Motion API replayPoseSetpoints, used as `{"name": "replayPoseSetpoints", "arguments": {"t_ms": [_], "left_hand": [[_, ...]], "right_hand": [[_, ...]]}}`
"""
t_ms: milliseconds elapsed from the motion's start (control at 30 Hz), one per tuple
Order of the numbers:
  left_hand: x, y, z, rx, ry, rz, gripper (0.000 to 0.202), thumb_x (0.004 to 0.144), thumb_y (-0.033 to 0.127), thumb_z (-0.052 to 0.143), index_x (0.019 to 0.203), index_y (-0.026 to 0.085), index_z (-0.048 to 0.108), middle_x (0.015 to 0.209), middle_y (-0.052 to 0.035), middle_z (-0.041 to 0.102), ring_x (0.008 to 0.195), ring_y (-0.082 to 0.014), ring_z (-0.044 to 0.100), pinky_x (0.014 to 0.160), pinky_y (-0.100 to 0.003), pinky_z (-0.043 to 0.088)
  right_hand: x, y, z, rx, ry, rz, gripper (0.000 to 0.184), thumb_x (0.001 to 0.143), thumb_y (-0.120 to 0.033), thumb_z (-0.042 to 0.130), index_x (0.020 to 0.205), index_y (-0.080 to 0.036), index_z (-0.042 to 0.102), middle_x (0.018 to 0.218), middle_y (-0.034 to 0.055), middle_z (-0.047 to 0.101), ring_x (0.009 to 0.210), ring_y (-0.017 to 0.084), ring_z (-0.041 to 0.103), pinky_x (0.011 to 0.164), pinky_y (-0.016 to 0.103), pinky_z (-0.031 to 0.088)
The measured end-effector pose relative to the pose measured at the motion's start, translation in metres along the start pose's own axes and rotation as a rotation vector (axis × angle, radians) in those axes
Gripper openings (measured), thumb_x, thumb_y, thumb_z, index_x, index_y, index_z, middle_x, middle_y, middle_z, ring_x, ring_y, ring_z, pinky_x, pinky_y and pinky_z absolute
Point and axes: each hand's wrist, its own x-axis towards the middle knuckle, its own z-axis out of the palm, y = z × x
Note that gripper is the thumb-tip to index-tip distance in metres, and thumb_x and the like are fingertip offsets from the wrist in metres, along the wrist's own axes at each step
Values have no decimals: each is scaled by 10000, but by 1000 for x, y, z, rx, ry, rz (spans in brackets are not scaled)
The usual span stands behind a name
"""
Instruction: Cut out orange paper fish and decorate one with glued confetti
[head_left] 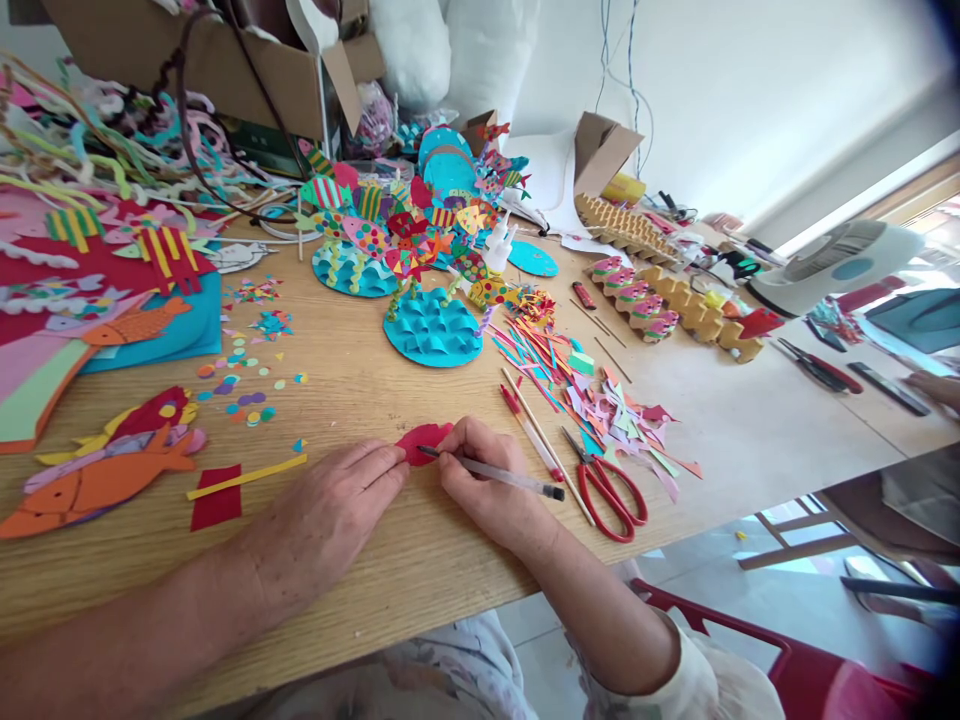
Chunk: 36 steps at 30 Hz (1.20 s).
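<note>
Between my hands lies a small red paper cutout [421,444] on the wooden table. My left hand [341,505] holds its left end down with the fingertips, fingers close together. A pen with a clear barrel and black end cap [517,476] is pinched in my right hand [487,480], its tip touching the cutout. My right fingers cover part of the cutout's right side. Red-handled scissors [611,495] lie just right of my right hand, beside a red pen [531,430] and a thin wooden stick [551,450].
Paper fish [97,480], a red square under a yellow strip [247,478] and paper dots lie left. Behind stand blue round bases [433,330] with decorated fish. Paper scraps [622,415], egg-carton pieces [690,305] and pliers [817,368] lie right. Another person's hand [934,388] shows at the far right.
</note>
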Motion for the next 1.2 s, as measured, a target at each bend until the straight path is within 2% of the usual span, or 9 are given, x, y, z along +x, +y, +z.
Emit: {"name": "replayPoseSetpoints", "arguments": {"t_ms": [333, 567, 833, 1200], "left_hand": [[-1, -1, 0, 14, -3, 4, 383, 811, 4, 303, 997, 86, 628, 998, -112, 666, 953, -203, 605, 832, -347, 539], [0, -1, 1, 22, -4, 5, 370, 816, 13, 315, 992, 91, 631, 995, -105, 665, 942, -206, 608, 831, -350, 540], [0, 0, 1, 1, 10, 2, 379, 820, 3, 302, 986, 73, 635, 983, -117, 668, 936, -207, 605, 824, -354, 541], [0, -1, -1, -13, -14, -6, 374, 818, 13, 316, 995, 97, 634, 992, -106, 662, 935, -205, 601, 828, -353, 537]], "right_hand": [[0, -6, -4, -6, -51, -9, 76, 708, -141, 456, 663, -194, 489, 557, -44, 474, 468, 92, 406, 458, 217, 307], [-1, -1, -2, 74, 1, 9, 64, 697, -151, 456, 672, -202, 486, 570, -44, 483, 476, 94, 420, 451, 215, 314], [0, -8, -4, -18, -43, 12, 81, 707, -139, 460, 656, -196, 486, 560, -43, 482, 482, 98, 413, 466, 223, 312], [-1, -3, -4, -23, -16, -23, 101, 689, -114, 440, 647, -205, 454, 560, -45, 465, 488, 97, 399, 459, 220, 306]]}}
